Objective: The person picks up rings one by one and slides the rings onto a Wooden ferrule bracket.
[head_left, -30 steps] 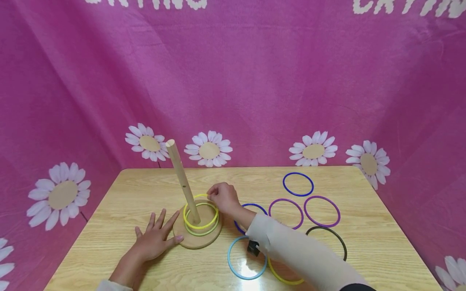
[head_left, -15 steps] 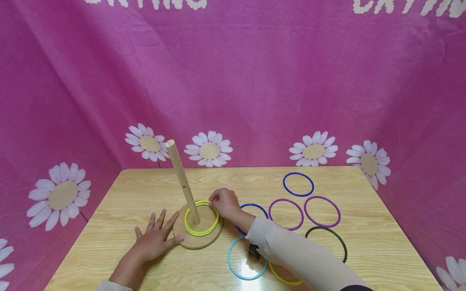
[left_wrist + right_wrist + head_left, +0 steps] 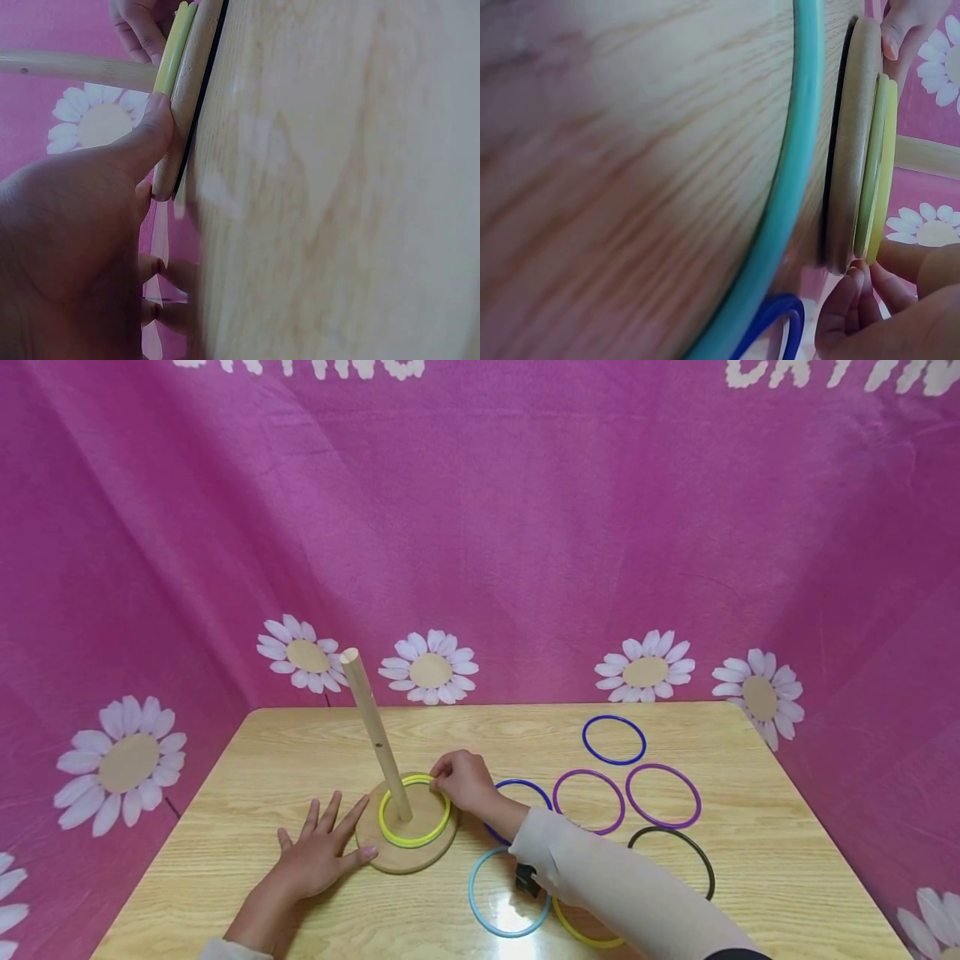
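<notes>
A wooden peg stand has a tall post (image 3: 377, 735) rising from a round base (image 3: 405, 862). Around the post, low on the base, a yellow ring (image 3: 888, 154) lies on top of a paler green-yellow ring (image 3: 871, 176). My right hand (image 3: 463, 781) pinches the yellow ring at its far right side, thumb and fingertips at the rim. To the left of the stand, my left hand (image 3: 318, 857) rests with fingers spread. Its thumb (image 3: 154, 124) touches the top of the base's edge, while the other fingers are partly hidden in the left wrist view.
Right of the stand lie a light blue ring (image 3: 472, 902), a blue ring (image 3: 525, 782), two purple rings (image 3: 588, 772) (image 3: 662, 767) and a black ring (image 3: 708, 860). Another blue ring (image 3: 615, 717) is farther back. My right sleeve (image 3: 600, 868) partly covers another yellow ring (image 3: 588, 942).
The yellow ring has come down around the post onto the green-yellow ring, my right hand lowering slightly with it. My left hand has stayed in place.
</notes>
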The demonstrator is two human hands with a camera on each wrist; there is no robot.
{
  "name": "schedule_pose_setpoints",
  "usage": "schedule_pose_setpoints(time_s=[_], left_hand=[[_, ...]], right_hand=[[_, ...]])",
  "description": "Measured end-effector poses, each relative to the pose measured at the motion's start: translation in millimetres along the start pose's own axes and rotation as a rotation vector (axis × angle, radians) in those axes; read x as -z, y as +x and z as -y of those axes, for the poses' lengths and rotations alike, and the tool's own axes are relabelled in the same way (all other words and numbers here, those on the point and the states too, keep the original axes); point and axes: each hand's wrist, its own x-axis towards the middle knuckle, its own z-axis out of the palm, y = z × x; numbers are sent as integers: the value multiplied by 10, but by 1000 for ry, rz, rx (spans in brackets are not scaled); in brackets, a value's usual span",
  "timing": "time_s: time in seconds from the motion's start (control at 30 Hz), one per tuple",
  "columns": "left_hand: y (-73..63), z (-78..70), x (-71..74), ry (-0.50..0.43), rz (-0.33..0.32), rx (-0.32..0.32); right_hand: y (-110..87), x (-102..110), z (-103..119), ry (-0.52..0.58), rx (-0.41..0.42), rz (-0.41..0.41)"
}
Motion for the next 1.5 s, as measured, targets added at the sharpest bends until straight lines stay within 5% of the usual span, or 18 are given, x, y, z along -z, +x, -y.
schedule_pose_setpoints(time_s=[0.73,1.03,1.5], left_hand=[[-11,-20,16,5,-4,-8],[4,-8,19,-3,-23,-22],[4,9,-20,30,-13,-11]], right_hand=[[-4,143,-80,79,5,24],[-50,348,-136,88,81,-12],[-83,777,-317,92,-7,-70]])
